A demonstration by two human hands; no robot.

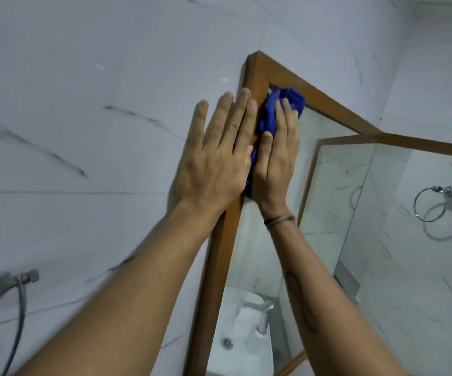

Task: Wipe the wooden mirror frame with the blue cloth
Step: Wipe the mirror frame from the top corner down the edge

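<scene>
The wooden mirror frame [226, 256] runs up the wall to its top left corner, then along the top edge to the right. A bunched blue cloth [268, 115] lies against the frame's left side just below that corner. My right hand [275, 156] presses flat on the cloth, fingers pointing up. My left hand [216, 150] rests flat on the marble wall beside it, fingers spread, its inner edge touching the frame and the cloth. Part of the cloth is hidden under my right palm.
White marble tiles [83, 104] cover the wall left of the frame. A chrome hose fitting [21, 280] sticks out at lower left. The mirror glass [382, 267] reflects a basin with a tap [263, 316]. A chrome towel ring [434, 202] hangs at right.
</scene>
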